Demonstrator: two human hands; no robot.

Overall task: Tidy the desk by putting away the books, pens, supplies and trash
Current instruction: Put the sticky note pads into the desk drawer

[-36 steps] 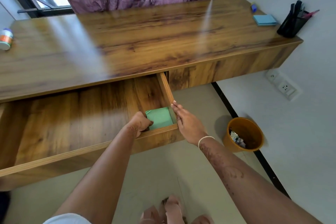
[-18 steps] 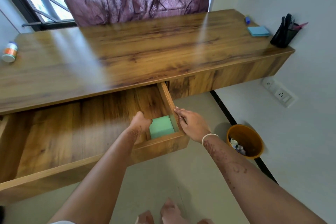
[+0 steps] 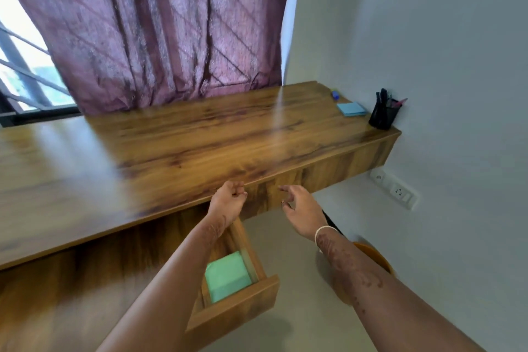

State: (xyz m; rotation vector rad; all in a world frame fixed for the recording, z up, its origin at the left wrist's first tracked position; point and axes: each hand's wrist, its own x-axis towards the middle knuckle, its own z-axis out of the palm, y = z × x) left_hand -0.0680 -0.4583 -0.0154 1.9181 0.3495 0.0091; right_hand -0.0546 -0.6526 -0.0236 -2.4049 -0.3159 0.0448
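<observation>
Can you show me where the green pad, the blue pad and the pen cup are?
Green pad (image 3: 227, 277): head view, middle of its top face.
Blue pad (image 3: 351, 109): head view, middle of its top sheet.
Pen cup (image 3: 384, 118): head view, front of its black wall.

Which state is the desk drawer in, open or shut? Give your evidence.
Open. The drawer juts out from under the desk, and the green pad inside it is in plain view.
</observation>
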